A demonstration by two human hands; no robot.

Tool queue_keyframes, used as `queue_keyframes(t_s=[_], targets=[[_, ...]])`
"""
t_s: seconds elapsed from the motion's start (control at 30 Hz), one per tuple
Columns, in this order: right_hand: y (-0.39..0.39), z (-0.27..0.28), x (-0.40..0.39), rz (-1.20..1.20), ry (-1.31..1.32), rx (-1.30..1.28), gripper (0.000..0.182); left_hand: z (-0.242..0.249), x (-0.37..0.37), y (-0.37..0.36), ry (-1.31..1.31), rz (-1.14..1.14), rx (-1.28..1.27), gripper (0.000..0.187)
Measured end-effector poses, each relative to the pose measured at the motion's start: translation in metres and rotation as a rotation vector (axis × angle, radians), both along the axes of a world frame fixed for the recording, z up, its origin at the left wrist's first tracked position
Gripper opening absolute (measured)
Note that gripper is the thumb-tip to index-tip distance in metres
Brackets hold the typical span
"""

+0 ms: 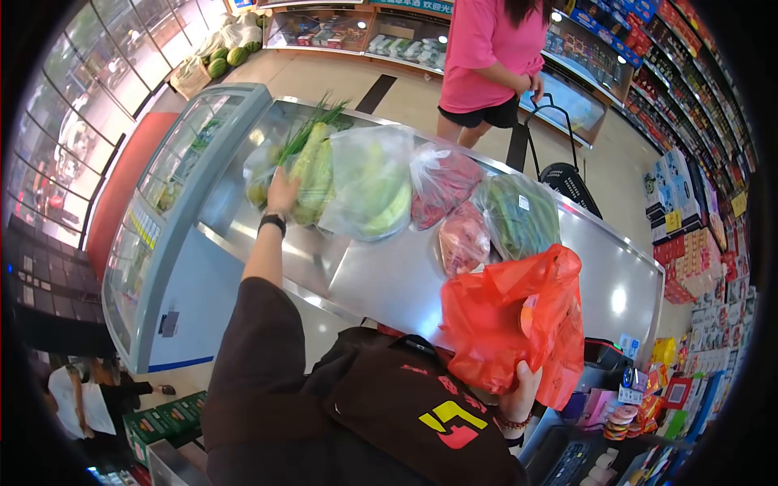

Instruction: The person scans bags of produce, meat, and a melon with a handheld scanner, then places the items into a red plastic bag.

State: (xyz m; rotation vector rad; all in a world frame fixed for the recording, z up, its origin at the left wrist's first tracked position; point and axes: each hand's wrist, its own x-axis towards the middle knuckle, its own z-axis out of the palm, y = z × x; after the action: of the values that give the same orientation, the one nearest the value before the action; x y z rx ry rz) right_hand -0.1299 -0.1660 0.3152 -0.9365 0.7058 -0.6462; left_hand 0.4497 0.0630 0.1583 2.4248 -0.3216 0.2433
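Observation:
My left hand (282, 193) reaches to the far left of the produce on the metal counter (356, 271). It touches the clear bag of long, bumpy pale-green gourds (312, 174), at the base of some thin green chives (312, 130); blur and the bags hide its fingers. My right hand (525, 387) grips the edge of a red plastic bag (502, 312), which hangs partly open over the counter's near edge. Between the hands lie a clear bag of pale-green vegetables (373, 182), two bags of reddish produce (446, 182) and a bag of long green vegetables (523, 215).
A glass-fronted display fridge (174, 194) adjoins the counter on the left. Across the counter stands a person in a pink shirt (478, 61), beside a black wheeled basket (567, 182). At lower right are a keyboard (571, 462) and small packaged goods.

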Motion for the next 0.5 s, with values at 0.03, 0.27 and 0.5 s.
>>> queue_keyframes(t_s=[0.03, 0.27, 0.5], targets=[[0.002, -0.001, 0.004, -0.034, 0.002, -0.028, 0.05, 0.003, 0.005, -0.003, 0.149, -0.023, 0.032, 0.039], [0.004, 0.001, 0.022, -0.141, 0.047, -0.058, 0.05, 0.097, 0.027, 0.003, 0.754, -0.326, 0.419, 0.047], [0.005, 0.003, 0.027, -0.211, 0.105, -0.057, 0.05, -0.008, 0.117, -0.046, -0.068, -0.302, 0.257, 0.055]])
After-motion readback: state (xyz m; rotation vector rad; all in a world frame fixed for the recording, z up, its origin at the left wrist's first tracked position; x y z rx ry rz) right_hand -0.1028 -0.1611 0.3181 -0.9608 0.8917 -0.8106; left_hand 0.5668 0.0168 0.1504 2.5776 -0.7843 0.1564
